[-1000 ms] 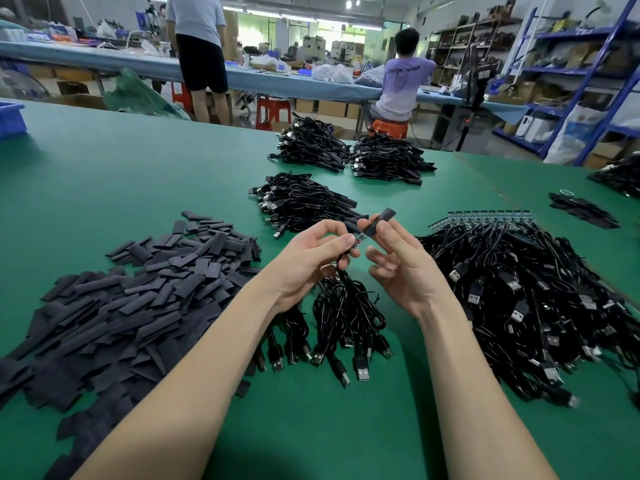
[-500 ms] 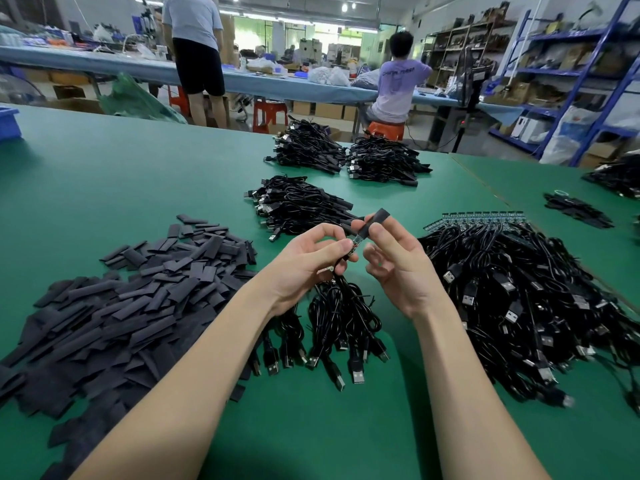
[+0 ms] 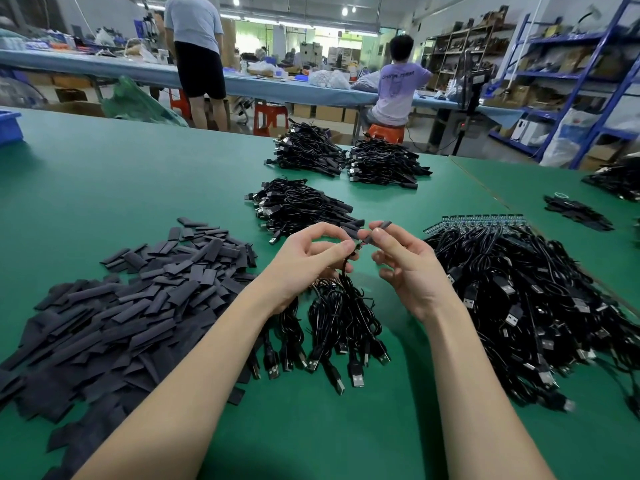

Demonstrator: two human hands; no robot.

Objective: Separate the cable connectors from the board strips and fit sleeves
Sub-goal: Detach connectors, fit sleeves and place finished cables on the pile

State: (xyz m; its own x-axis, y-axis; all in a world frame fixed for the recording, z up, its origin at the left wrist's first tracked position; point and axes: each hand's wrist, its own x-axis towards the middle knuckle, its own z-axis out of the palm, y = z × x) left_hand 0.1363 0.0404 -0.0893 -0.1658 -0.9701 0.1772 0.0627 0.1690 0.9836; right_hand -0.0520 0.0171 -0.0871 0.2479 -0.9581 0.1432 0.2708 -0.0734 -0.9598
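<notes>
My left hand (image 3: 308,261) pinches the end of a black cable (image 3: 346,271) whose length hangs down into a bundle of USB cables (image 3: 339,323) on the green table. My right hand (image 3: 405,265) pinches a dark flat sleeve (image 3: 379,227) between thumb and forefinger, its lower end at the cable's small connector (image 3: 360,244). A big heap of loose sleeves (image 3: 131,299) lies to the left. To the right sits a large heap of cables (image 3: 519,299) still joined to blue board strips (image 3: 481,220).
Three stacks of sleeved cables (image 3: 301,206) (image 3: 308,150) (image 3: 384,164) lie further back on the green table (image 3: 138,181). A blue bin (image 3: 8,126) stands at the far left edge. More sleeves (image 3: 575,211) and cables lie at the far right. Two people work at a bench behind.
The sleeve in my right hand has dropped a little and tilted, with its lower end now nearer the cable's connector. Both hands stay close together above the bundle.
</notes>
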